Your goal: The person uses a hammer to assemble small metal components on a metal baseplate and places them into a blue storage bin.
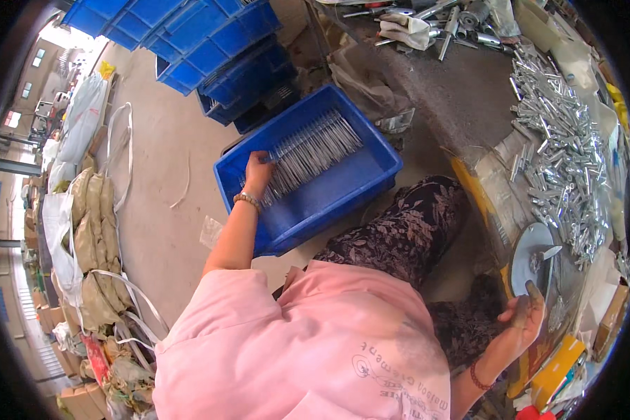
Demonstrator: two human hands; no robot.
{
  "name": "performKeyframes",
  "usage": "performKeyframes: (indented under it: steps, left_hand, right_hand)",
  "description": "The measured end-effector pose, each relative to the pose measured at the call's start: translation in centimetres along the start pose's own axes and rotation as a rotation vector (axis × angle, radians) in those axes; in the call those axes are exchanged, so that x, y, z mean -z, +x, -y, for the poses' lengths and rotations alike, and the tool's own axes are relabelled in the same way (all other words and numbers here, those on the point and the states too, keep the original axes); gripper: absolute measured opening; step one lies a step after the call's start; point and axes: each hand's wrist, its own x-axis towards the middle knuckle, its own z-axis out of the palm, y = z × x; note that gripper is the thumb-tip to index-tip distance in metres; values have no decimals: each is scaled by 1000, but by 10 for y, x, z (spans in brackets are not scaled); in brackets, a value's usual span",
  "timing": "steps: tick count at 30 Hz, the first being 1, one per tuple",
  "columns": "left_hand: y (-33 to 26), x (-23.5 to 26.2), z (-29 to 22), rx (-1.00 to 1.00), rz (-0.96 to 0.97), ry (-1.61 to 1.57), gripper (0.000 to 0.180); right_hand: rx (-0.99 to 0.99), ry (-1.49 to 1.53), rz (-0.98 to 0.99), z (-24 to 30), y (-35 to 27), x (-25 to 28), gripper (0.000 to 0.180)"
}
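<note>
My left hand (258, 173) reaches into a blue plastic bin (343, 203), its fingers closed at the left part of a row of thin metal rods (315, 150). Whether a rod is between those fingers is hidden. The rods lie side by side across the bin. On the right, my right hand (525, 318) is raised palm up with its fingers apart, and no object shows in it. Just beyond its fingertips stands a round grey disc (528, 259) with a pale blade-like piece sticking out from its middle.
A heap of shiny metal tubes (563, 154) covers the workbench (434, 84) at right. Stacked blue crates (203, 42) stand behind the bin. Tools and gloves (406, 31) lie at the bench's far end. Tan sacks (91, 231) line the left side. A yellow box (556, 367) lies near right.
</note>
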Motion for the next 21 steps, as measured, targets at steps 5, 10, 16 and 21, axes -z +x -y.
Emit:
performKeyframes:
  steps: [5, 10, 16, 21]
  left_hand:
    - [4, -13, -18, -23, 15, 139, 55]
    - [-3, -15, -28, -295, -193, 344, 53]
    - [-75, -36, -191, -621, -80, -135, 24]
    - [-205, -97, -360, -988, 336, -294, 26]
  right_hand:
    - [13, 31, -14, -2, 0, 1, 31]
    - [1, -39, -4, 18, -8, -3, 23]
    - [-30, 176, 136, 23, -9, -5, 18]
    - [-46, 143, 127, 33, -11, -6, 17]
